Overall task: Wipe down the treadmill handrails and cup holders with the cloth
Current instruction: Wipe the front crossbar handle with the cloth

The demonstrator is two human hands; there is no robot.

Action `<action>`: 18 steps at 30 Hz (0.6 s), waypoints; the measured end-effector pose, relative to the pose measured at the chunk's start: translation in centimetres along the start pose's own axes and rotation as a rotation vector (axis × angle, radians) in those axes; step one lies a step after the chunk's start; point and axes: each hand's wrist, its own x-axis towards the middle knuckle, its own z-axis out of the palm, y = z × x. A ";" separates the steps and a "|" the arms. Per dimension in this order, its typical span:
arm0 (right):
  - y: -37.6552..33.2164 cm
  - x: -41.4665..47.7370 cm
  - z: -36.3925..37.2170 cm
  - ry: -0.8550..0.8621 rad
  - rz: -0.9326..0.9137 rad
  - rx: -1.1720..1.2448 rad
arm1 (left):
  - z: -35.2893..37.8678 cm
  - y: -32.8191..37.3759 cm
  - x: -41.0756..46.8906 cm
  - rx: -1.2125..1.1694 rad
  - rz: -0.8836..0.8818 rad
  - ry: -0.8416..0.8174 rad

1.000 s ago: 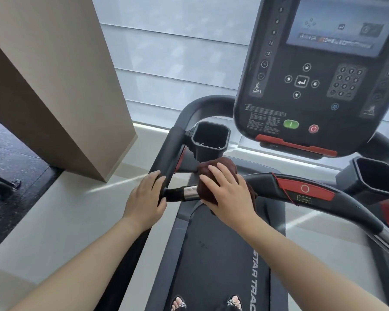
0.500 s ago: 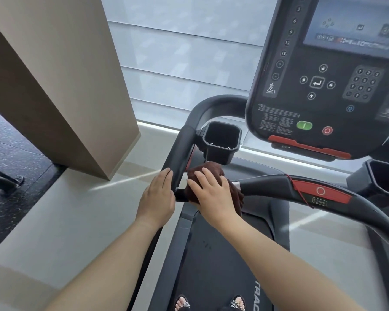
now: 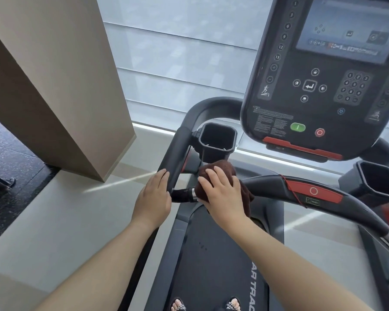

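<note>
- Compared with half a second earlier, the right hand (image 3: pixel 222 194) and its brown cloth (image 3: pixel 220 176) sit a little farther right along the crossbar, so a short stretch of black bar and a silver ring (image 3: pixel 193 195) show again between the two hands; the left hand has barely shifted
- Far left of the treadmill console (image 3: pixel 323 86), a tan pillar (image 3: pixel 54 75) stands on the pale floor, with dark speckled flooring beyond it
- Left of the console, the left hand (image 3: pixel 154 198) lies against the outer side of the left handrail (image 3: pixel 177 153), fingers loosely curled on it, holding nothing else
- Just below the console's left corner, the left cup holder (image 3: pixel 217 140) is open and dark inside; the cloth is bunched right beneath it
- Below the console, the right hand presses flat on the cloth, fingers spread, wrapping it over the crossbar (image 3: pixel 274 187)
- Under the console's right side, the crossbar carries a red panel (image 3: pixel 313 191); the right cup holder (image 3: pixel 377 180) sits beyond it
</note>
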 end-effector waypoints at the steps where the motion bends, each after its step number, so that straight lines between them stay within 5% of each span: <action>1: -0.6 0.1 0.3 -0.005 -0.037 0.005 | 0.0 0.1 0.0 -0.001 0.000 0.002; 11: -2.3 1.4 1.5 -0.060 -0.156 0.086 | 0.0 0.0 0.2 0.007 0.004 -0.003; 18: 3.7 -1.8 -1.1 0.056 -0.010 0.035 | -0.2 0.5 0.1 0.124 0.094 -0.070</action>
